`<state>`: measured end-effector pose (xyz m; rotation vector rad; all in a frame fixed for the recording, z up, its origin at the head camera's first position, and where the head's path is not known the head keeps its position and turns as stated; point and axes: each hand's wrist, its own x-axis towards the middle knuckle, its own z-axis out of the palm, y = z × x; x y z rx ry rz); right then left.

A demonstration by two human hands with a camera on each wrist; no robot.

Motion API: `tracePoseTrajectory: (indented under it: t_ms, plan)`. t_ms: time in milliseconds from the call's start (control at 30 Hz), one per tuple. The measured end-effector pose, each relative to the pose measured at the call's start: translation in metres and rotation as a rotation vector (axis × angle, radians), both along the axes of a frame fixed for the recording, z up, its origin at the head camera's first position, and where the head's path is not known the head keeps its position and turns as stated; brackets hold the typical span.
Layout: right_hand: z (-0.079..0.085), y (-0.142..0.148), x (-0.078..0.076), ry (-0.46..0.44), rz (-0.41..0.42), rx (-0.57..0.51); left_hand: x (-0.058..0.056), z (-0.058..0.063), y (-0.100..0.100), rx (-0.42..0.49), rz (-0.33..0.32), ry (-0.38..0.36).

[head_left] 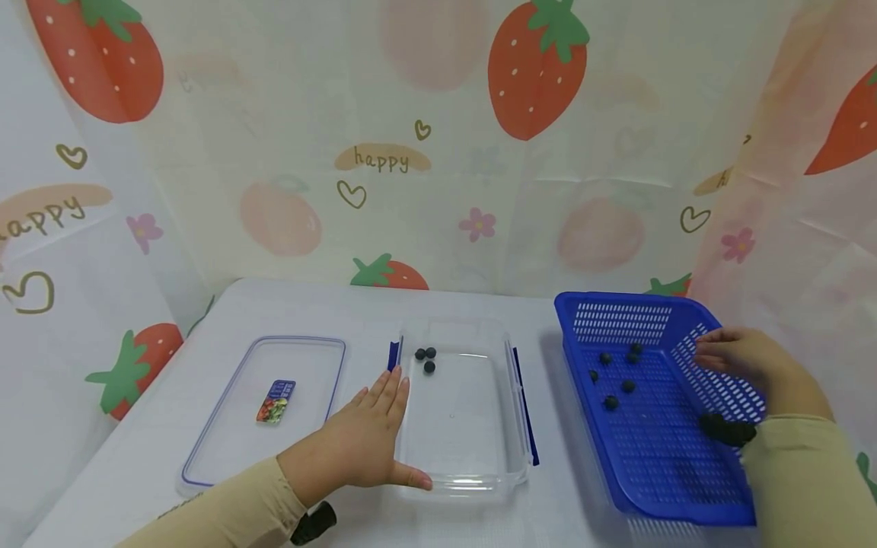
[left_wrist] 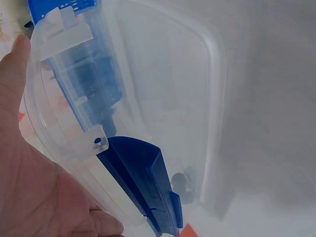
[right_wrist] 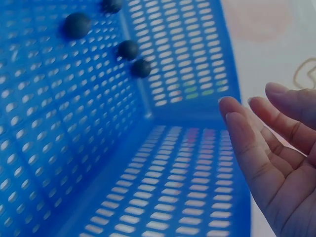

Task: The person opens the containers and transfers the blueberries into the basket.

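My left hand (head_left: 359, 441) lies along the left side of a clear plastic food container (head_left: 455, 434), fingers straight and thumb stretched along its near rim. Three small dark round balls (head_left: 429, 367), like blueberries, sit at the container's far left. A blue clip flap (left_wrist: 140, 170) hangs from the container's side in the left wrist view. Over the right wall of a blue plastic basket (head_left: 668, 449) is my right hand (head_left: 754, 361), fingers loosely bent. Nothing shows between its fingers and thumb (right_wrist: 291, 103) in the right wrist view. Several similar balls (head_left: 628, 387) lie on the basket floor.
To the left, a clear lid (head_left: 298, 337) with a blue-edged rim lies flat, bearing a printed label (head_left: 276, 402). Another blue clip flap (head_left: 526, 407) hangs on the container's right side. Behind the white table (head_left: 473, 297) hangs a strawberry-print curtain (head_left: 438, 221).
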<state>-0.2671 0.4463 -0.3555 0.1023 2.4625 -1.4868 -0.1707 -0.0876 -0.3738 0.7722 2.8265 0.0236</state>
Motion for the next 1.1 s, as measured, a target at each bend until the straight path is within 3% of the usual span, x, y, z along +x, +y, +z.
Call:
tracePoseTrajectory:
  t_ms: [367, 667, 833, 1100]
  plan:
    - [0.032, -0.035, -0.009, 0.148, 0.105, -0.040, -0.001, 0.000, 0.000, -0.011, -0.005, 0.011]
    - [0.054, -0.094, -0.023, 0.170, 0.170, -0.079, -0.001, -0.001, 0.000, -0.007, -0.006, 0.010]
    - [0.061, -0.132, -0.032, 0.182, 0.200, -0.128, -0.001, 0.000, 0.000, -0.010, -0.012, 0.012]
    - [0.059, -0.192, -0.047, 0.173, 0.228, -0.083, -0.001, 0.000, 0.000, -0.013, -0.012, 0.013]
